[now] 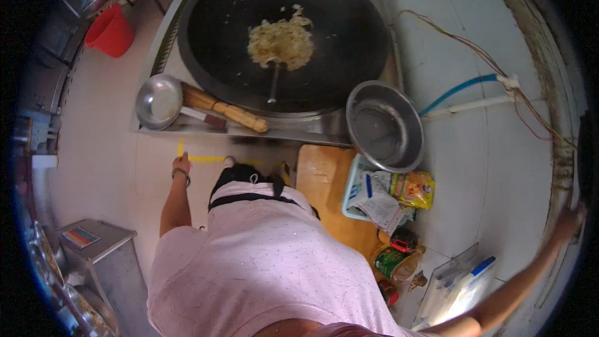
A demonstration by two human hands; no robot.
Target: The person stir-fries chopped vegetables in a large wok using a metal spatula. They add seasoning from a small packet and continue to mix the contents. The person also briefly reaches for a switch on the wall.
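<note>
My left hand point(182, 163), with a dark band at the wrist, hangs over the floor left of my body, apart from the stove. Nothing shows in it, but its fingers are too small and foreshortened to read. Far to the right, my right hand point(569, 223) reaches the dark edge beside the wall; its fingers fade into shadow, so any grip is hidden. Before me a big black wok point(218, 56) holds a pale, yellowish heap of chopped food point(282, 40). A metal-handled utensil point(273, 82) rests in the wok with its head in the food. Neither hand touches it.
Along the stove's front edge lie a metal bowl point(159, 101), a bamboo brush point(231, 112) and a large metal basin point(385, 126). A wooden board point(321, 178) and a blue basket point(353, 213) with packets stand at right. A red bucket point(111, 32) stands far left.
</note>
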